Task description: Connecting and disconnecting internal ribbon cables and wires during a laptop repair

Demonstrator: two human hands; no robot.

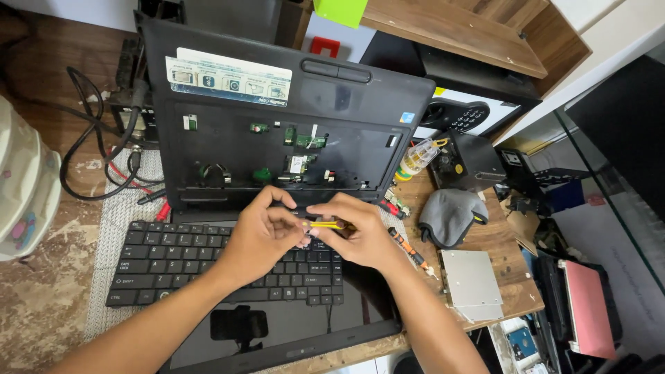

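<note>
A black laptop [291, 131] lies opened up on a wooden desk, its keyboard bay bare with small green circuit parts showing. The detached black keyboard [173, 256] rests over the laptop's screen [277, 332]. My left hand [262, 235] and my right hand [357, 232] meet above the keyboard's top edge. The right hand grips a small yellow-handled screwdriver [325, 224], held level. The left hand's fingertips pinch at the tool's tip end; what is between them is hidden.
An orange-handled screwdriver [409, 248] and a silver drive [472, 280] lie right of the laptop, beside a grey cloth cap [450, 216] and a clear bit case [419, 158]. Black cables [90, 145] coil at left. Clutter fills the right side.
</note>
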